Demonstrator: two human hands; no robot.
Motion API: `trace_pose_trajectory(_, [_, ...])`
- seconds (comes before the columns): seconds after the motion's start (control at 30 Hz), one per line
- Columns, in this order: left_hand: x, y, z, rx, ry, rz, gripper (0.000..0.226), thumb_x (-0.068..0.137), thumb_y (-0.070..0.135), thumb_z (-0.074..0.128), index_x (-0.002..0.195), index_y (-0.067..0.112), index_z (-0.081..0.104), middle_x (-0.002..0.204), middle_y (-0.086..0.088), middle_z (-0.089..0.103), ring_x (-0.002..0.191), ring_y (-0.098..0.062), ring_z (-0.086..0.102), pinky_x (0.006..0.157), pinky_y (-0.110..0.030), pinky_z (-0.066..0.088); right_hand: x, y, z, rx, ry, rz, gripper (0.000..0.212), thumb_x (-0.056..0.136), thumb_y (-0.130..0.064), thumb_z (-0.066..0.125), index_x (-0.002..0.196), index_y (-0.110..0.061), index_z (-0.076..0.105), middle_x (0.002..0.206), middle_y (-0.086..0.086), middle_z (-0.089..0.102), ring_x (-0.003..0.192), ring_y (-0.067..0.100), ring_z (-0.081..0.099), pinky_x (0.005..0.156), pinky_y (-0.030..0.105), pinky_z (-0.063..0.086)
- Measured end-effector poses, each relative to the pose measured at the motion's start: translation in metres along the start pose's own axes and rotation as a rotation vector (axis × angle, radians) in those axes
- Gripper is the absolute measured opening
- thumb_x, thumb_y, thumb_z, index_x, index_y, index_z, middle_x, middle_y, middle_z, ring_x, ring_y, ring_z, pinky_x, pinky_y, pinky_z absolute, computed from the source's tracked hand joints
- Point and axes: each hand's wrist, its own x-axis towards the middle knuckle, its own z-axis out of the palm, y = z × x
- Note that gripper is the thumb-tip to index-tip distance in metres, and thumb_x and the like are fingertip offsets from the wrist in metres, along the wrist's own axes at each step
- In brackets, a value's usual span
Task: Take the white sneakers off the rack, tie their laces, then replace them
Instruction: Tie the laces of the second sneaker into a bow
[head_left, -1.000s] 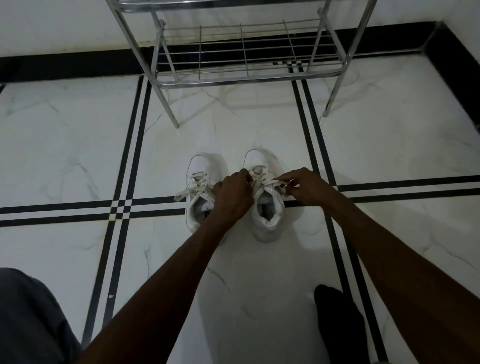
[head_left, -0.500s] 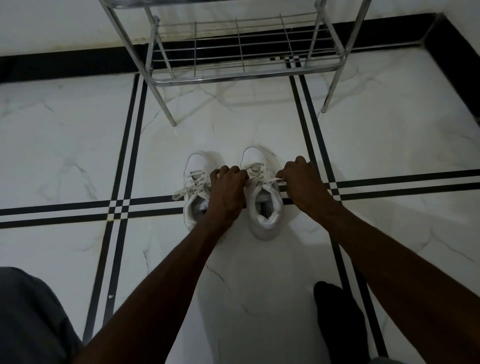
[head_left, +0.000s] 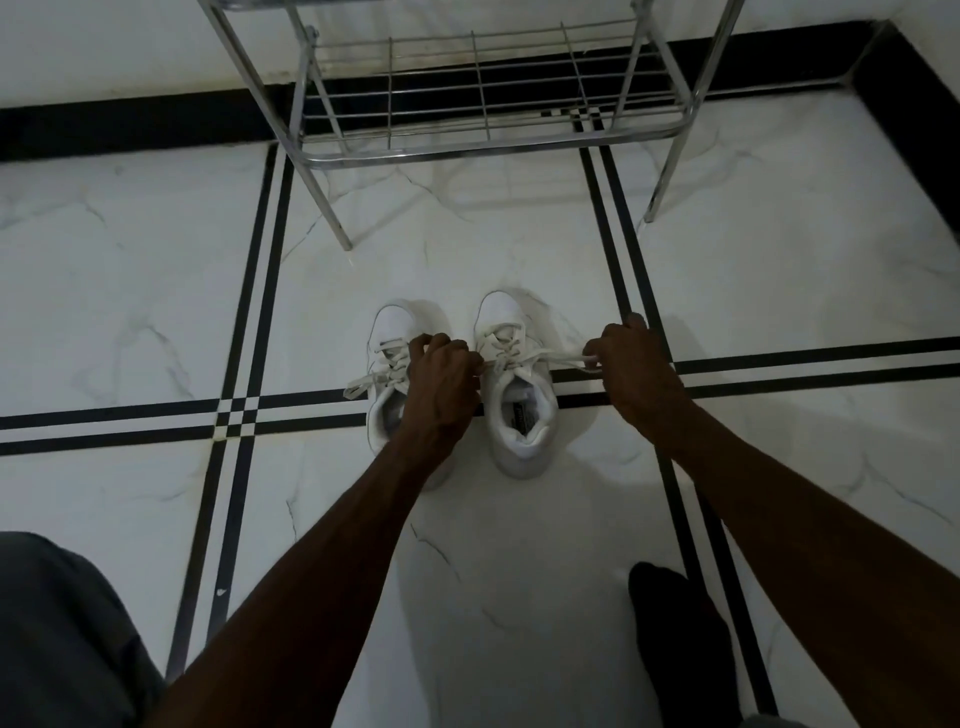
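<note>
Two white sneakers stand side by side on the marble floor, toes pointing at the rack. The right sneaker (head_left: 519, 415) has its lace (head_left: 558, 357) stretched taut across its tongue. My left hand (head_left: 441, 379) grips one end of that lace between the shoes and hides part of the left sneaker (head_left: 387, 332). My right hand (head_left: 631, 369) grips the other end, pulled out to the right of the shoe. The left sneaker's laces (head_left: 363, 383) hang loose over its left side. The metal shoe rack (head_left: 467, 150) stands just beyond, its bottom shelf bare.
White marble floor (head_left: 130, 286) with black double stripes crossing near the shoes. A black skirting runs along the wall behind the rack and down the right side. My dark-socked foot (head_left: 675, 623) rests at the lower right, my clothed knee (head_left: 57, 634) at the lower left.
My hands have drawn apart, the right one moving further right, so the right sneaker's lace is now pulled tight between them. The sneakers have stayed in place.
</note>
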Motion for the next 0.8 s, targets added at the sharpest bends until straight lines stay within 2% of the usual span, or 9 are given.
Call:
trace_pose_trajectory(0.07, [-0.001, -0.002, 0.002, -0.036, 0.006, -0.004, 0.012, 0.054, 0.011, 0.079, 0.065, 0.014, 0.074, 0.062, -0.006, 0.065, 0.069, -0.031, 0.058, 0.082, -0.039, 0.039, -0.003, -0.001, 0.000, 0.011, -0.025, 0.017, 0.020, 0.096, -0.008, 0.054, 0.102, -0.005, 0.072, 0.100, 0.018, 0.068, 0.105, 0.035, 0.056, 0.091, 0.036, 0.037])
trace_pose_trajectory(0.17, [0.002, -0.001, 0.004, -0.090, 0.064, 0.032, 0.014, 0.062, 0.005, 0.074, 0.073, 0.014, 0.079, 0.062, -0.007, 0.066, 0.066, -0.030, 0.059, 0.078, -0.037, 0.037, 0.002, 0.002, 0.003, 0.159, -0.086, 0.019, 0.017, 0.087, 0.000, 0.061, 0.098, -0.004, 0.074, 0.097, 0.018, 0.068, 0.099, 0.035, 0.061, 0.092, 0.035, 0.037])
trace_pose_trajectory(0.27, [0.006, -0.004, 0.001, -0.243, 0.106, -0.010, 0.015, 0.079, 0.007, 0.066, 0.075, 0.013, 0.079, 0.066, -0.009, 0.072, 0.065, -0.031, 0.066, 0.072, -0.034, 0.047, 0.007, 0.006, 0.009, 0.483, -0.002, 0.048, 0.030, 0.077, 0.014, 0.062, 0.095, -0.005, 0.076, 0.095, 0.018, 0.068, 0.087, 0.031, 0.066, 0.082, 0.042, 0.053])
trace_pose_trajectory(0.4, [0.002, 0.001, -0.003, -0.500, 0.101, -0.161, 0.021, 0.092, 0.018, 0.062, 0.086, 0.013, 0.081, 0.075, -0.007, 0.079, 0.067, -0.021, 0.073, 0.066, -0.038, 0.058, 0.013, 0.002, 0.004, 0.740, -0.137, 0.131, 0.061, 0.079, 0.023, 0.050, 0.131, -0.008, 0.058, 0.130, 0.017, 0.057, 0.104, 0.021, 0.056, 0.088, 0.029, 0.047])
trace_pose_trajectory(0.53, [0.001, -0.002, -0.005, -0.564, 0.061, -0.152, 0.022, 0.092, 0.019, 0.062, 0.102, 0.013, 0.081, 0.093, -0.008, 0.081, 0.084, -0.021, 0.077, 0.077, -0.042, 0.061, 0.019, 0.000, -0.016, 0.662, 0.011, 0.164, 0.056, 0.078, 0.022, 0.051, 0.127, -0.003, 0.061, 0.129, 0.017, 0.062, 0.117, 0.027, 0.058, 0.093, 0.022, 0.041])
trace_pose_trajectory(0.63, [0.002, 0.000, -0.009, -0.552, -0.001, -0.139, 0.034, 0.091, 0.007, 0.062, 0.121, 0.016, 0.074, 0.113, -0.009, 0.078, 0.102, -0.024, 0.074, 0.087, -0.043, 0.060, 0.023, -0.004, -0.031, 0.772, 0.106, 0.191, 0.042, 0.088, 0.013, 0.047, 0.122, -0.005, 0.064, 0.120, 0.013, 0.069, 0.108, 0.019, 0.063, 0.099, 0.029, 0.049])
trace_pose_trajectory(0.7, [0.002, 0.002, -0.009, -0.549, -0.009, -0.149, 0.040, 0.089, -0.002, 0.061, 0.122, 0.016, 0.074, 0.116, -0.009, 0.076, 0.105, -0.024, 0.073, 0.086, -0.038, 0.059, 0.025, -0.010, -0.040, 0.902, 0.090, 0.188, 0.029, 0.097, -0.008, 0.050, 0.123, -0.012, 0.064, 0.120, 0.008, 0.070, 0.105, 0.016, 0.064, 0.094, 0.032, 0.052])
trace_pose_trajectory(0.73, [0.003, 0.003, -0.009, -0.544, -0.010, -0.162, 0.040, 0.089, -0.004, 0.060, 0.121, 0.016, 0.075, 0.117, -0.009, 0.076, 0.105, -0.023, 0.072, 0.081, -0.029, 0.059, 0.024, -0.014, -0.045, 0.885, 0.021, 0.141, 0.030, 0.099, -0.022, 0.054, 0.126, -0.015, 0.063, 0.126, 0.004, 0.067, 0.108, 0.014, 0.062, 0.095, 0.030, 0.050])
trace_pose_trajectory(0.8, [0.003, 0.004, -0.009, -0.527, -0.012, -0.192, 0.036, 0.093, -0.002, 0.059, 0.119, 0.014, 0.076, 0.115, -0.007, 0.076, 0.101, -0.021, 0.071, 0.061, -0.005, 0.046, 0.020, -0.023, -0.044, 0.736, -0.170, 0.028, 0.051, 0.089, -0.042, 0.067, 0.134, -0.020, 0.059, 0.136, 0.000, 0.061, 0.121, 0.013, 0.056, 0.101, 0.025, 0.042])
